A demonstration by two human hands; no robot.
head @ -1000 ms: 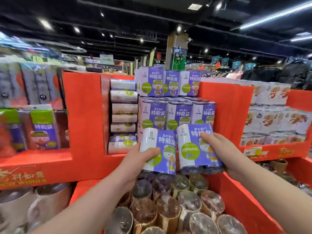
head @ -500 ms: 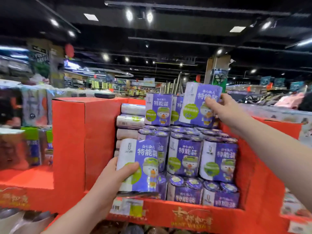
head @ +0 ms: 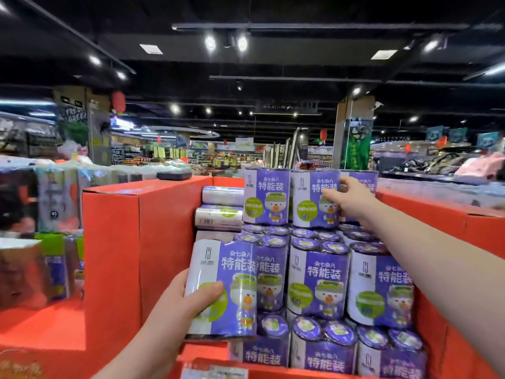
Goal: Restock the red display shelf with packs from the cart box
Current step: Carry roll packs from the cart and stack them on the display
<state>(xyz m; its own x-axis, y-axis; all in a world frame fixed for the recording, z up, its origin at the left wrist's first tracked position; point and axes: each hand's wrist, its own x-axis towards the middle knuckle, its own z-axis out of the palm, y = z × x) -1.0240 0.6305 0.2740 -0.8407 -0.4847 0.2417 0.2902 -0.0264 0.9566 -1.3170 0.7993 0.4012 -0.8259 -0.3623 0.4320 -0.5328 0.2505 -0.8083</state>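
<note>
The red display shelf (head: 136, 242) holds stacked purple-and-white packs in three tiers. My left hand (head: 180, 305) grips one purple pack (head: 226, 285) upright, in front of the left end of the middle tier. My right hand (head: 347, 198) reaches to the top tier and grips the rightmost top pack (head: 358, 187), fingers over its top edge and thumb on its front. Two other top packs (head: 266, 196) stand to its left. The cart box is out of view.
White rolls lie sideways (head: 218, 212) in the shelf's left column. A red divider wall (head: 437, 217) rises on the right. Another red bay (head: 41, 324) with other packs sits to the left. Store aisles stretch behind.
My right hand has set its pack down onto the top tier's right end. The left hand's pack stays in front of the middle tier. My view has moved closer and higher.
</note>
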